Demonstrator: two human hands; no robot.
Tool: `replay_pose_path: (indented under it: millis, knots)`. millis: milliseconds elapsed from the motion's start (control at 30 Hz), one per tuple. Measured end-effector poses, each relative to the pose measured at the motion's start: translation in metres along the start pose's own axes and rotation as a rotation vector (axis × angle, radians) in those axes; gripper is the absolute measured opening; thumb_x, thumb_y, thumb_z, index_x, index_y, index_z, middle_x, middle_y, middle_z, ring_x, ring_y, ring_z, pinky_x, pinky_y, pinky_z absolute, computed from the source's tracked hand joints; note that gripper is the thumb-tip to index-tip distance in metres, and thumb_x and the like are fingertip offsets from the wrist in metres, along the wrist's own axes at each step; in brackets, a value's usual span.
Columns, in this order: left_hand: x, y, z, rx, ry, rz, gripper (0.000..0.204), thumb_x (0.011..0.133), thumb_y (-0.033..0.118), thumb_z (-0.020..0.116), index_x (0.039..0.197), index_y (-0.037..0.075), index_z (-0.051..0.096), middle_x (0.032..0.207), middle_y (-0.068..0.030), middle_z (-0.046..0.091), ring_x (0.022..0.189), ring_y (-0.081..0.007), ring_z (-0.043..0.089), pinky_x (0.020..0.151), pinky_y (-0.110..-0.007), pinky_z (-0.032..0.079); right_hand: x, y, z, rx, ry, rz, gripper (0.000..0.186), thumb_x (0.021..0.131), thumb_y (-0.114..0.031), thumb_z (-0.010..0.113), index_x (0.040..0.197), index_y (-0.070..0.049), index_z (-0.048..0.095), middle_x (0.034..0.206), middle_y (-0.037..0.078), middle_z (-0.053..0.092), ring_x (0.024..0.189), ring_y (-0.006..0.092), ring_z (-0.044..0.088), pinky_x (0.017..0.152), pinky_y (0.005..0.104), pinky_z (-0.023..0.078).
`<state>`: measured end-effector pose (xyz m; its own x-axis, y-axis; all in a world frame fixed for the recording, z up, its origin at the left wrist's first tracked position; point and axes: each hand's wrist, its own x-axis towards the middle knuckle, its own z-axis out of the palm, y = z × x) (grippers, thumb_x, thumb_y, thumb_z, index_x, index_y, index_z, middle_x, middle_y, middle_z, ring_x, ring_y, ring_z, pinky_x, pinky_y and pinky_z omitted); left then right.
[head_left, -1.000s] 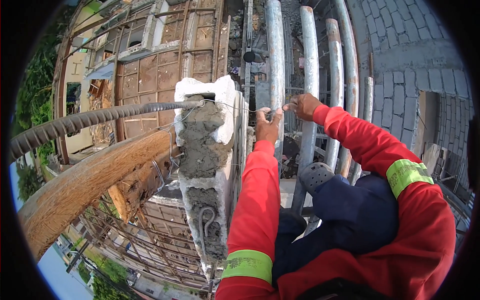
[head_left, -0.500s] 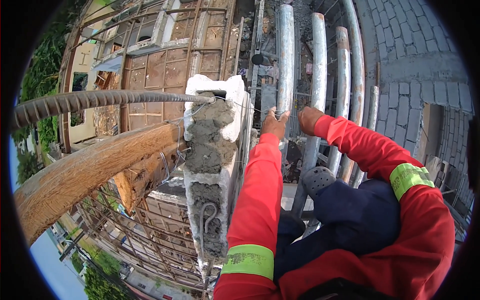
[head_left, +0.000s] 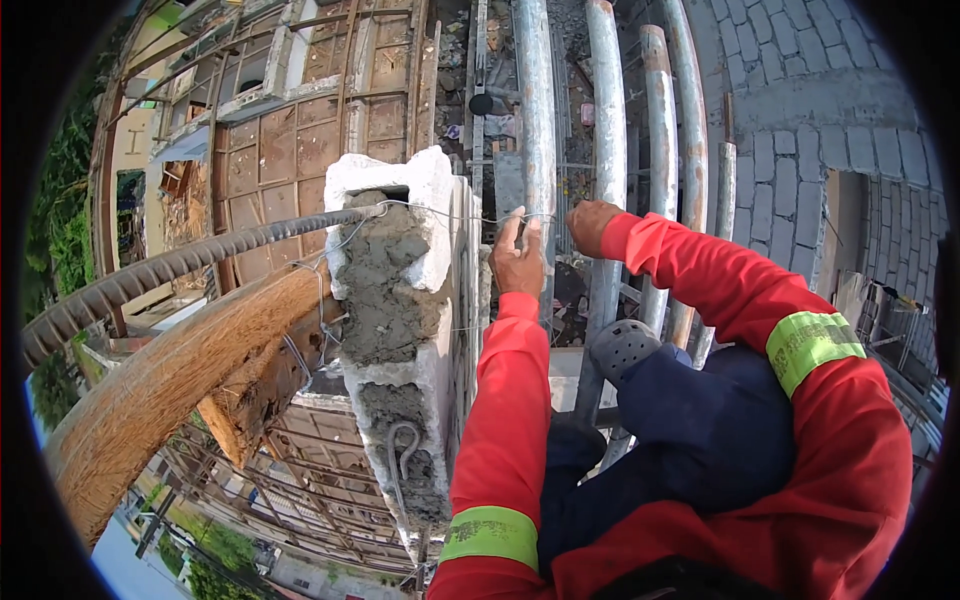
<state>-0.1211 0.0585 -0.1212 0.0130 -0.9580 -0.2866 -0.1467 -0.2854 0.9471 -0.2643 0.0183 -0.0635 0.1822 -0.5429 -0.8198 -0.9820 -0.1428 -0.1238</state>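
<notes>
A thin wire (head_left: 470,218) runs from the ribbed steel bar (head_left: 250,237) at the mortar-filled concrete block (head_left: 390,240) toward an upright-looking galvanized pipe (head_left: 536,130). My left hand (head_left: 518,252) has thumb and forefinger closed on the wire in front of that pipe. Just to the right, my right hand (head_left: 594,228) is curled at the wire's far end; what sits in its fingertips is too small to make out. A hooked bar (head_left: 405,450) lies along the lower block, and more wire is wrapped around the rough timber post (head_left: 160,390) on the left.
Several pipes (head_left: 658,120) stand alongside my hands, with my shoe (head_left: 625,350) among them. Far below are rubble, rusty formwork (head_left: 270,160) and scaffolding (head_left: 250,480). A grey blockwork wall (head_left: 780,180) rises at the right, with trees (head_left: 70,240) at far left.
My right hand has pulled back slightly from the pipe and curled tighter, while my left hand stays at the wire. The view has shifted a little to and fro.
</notes>
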Motion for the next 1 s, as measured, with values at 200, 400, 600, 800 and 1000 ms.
replay_pose_path:
  millis: [200, 400, 600, 800, 1000]
  knots:
    - [0.005, 0.013, -0.001, 0.064, -0.045, -0.114, 0.03, 0.084, 0.021, 0.059, 0.106, 0.0, 0.059, 0.096, -0.0091, 0.062, 0.089, -0.0148, 0.054, 0.076, -0.028, 0.044, 0.009, 0.016, 0.017, 0.079, 0.027, -0.028, 0.021, 0.075, -0.012, 0.052, 0.089, -0.003, 0.065, 0.093, 0.019, 0.063, 0.086, 0.0317, 0.062, 0.075, 0.0391, 0.05]
    - [0.019, -0.004, -0.012, -0.066, -0.143, -0.237, 0.027, 0.084, 0.017, 0.056, 0.105, 0.0, 0.059, 0.092, -0.0117, 0.063, 0.086, -0.0163, 0.057, 0.076, -0.027, 0.044, -0.005, 0.019, 0.012, -0.036, -0.067, -0.518, 0.021, 0.079, -0.019, 0.055, 0.073, 0.0, 0.059, 0.067, 0.011, 0.062, 0.061, 0.0209, 0.061, 0.057, 0.0329, 0.049]
    - [0.04, -0.038, -0.029, -0.203, -0.196, -0.272, 0.027, 0.084, 0.015, 0.053, 0.107, 0.001, 0.058, 0.094, -0.0151, 0.063, 0.088, -0.0176, 0.059, 0.078, -0.027, 0.044, -0.024, -0.015, 0.009, 0.701, -0.264, -0.3, 0.024, 0.082, -0.024, 0.055, 0.073, -0.002, 0.06, 0.065, 0.008, 0.061, 0.055, 0.0192, 0.058, 0.053, 0.0292, 0.047]
    - [0.046, -0.006, -0.019, 0.309, -0.408, -0.16, 0.03, 0.084, 0.014, 0.053, 0.109, -0.001, 0.056, 0.09, -0.0095, 0.064, 0.077, -0.0144, 0.059, 0.071, -0.026, 0.045, 0.039, 0.045, 0.077, 0.875, -0.166, -0.607, 0.02, 0.079, -0.019, 0.058, 0.075, 0.001, 0.061, 0.066, 0.01, 0.061, 0.056, 0.0213, 0.06, 0.052, 0.032, 0.047]
    - [0.05, -0.01, -0.039, 0.39, -0.467, -0.142, 0.034, 0.081, 0.014, 0.051, 0.112, 0.0, 0.053, 0.095, -0.0218, 0.062, 0.09, -0.032, 0.06, 0.078, -0.035, 0.046, 0.009, 0.005, -0.005, 0.523, 0.337, -0.312, 0.022, 0.073, -0.013, 0.057, 0.093, -0.005, 0.061, 0.084, 0.016, 0.062, 0.078, 0.0309, 0.061, 0.071, 0.0365, 0.048]
